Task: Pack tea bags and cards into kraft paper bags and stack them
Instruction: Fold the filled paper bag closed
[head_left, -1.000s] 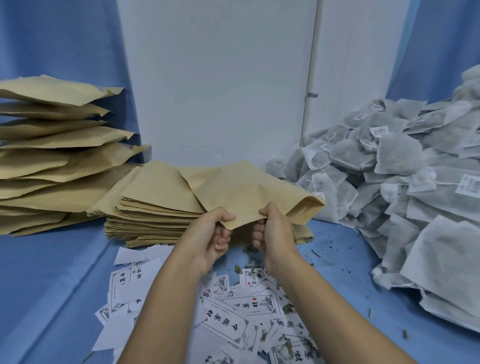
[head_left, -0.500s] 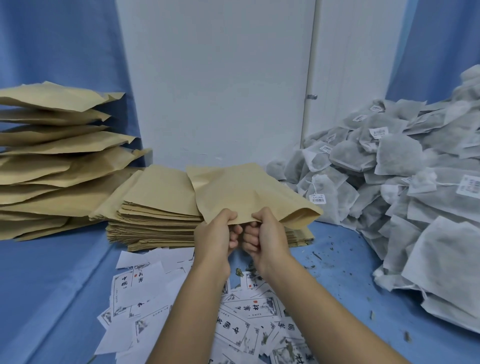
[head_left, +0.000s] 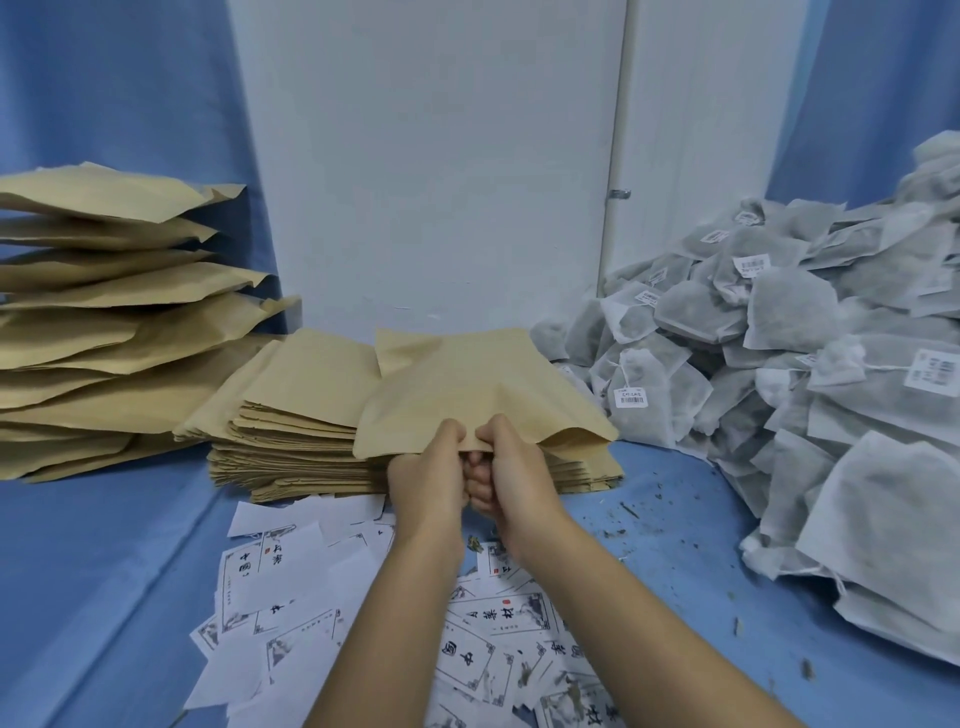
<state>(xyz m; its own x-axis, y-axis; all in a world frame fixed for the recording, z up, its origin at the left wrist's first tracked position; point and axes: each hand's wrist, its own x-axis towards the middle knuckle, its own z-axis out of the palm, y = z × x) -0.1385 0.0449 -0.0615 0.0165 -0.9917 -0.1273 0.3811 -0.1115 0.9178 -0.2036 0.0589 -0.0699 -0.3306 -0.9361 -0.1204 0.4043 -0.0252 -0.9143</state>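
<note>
Kraft paper bag (head_left: 483, 395), frame centre: left hand (head_left: 428, 470) and right hand (head_left: 514, 467) pinch its near edge, likely opening it; a tea bag (head_left: 641, 382), frame right, should follow.

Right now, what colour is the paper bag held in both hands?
The flat kraft paper bag is plain tan-brown, unprinted, best seen in the head view.

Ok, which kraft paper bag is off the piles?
The kraft paper bag pinched at its near edge by the left hand and right hand; the rest lie in the flat stack beneath it or the bulging pile far left.
</note>
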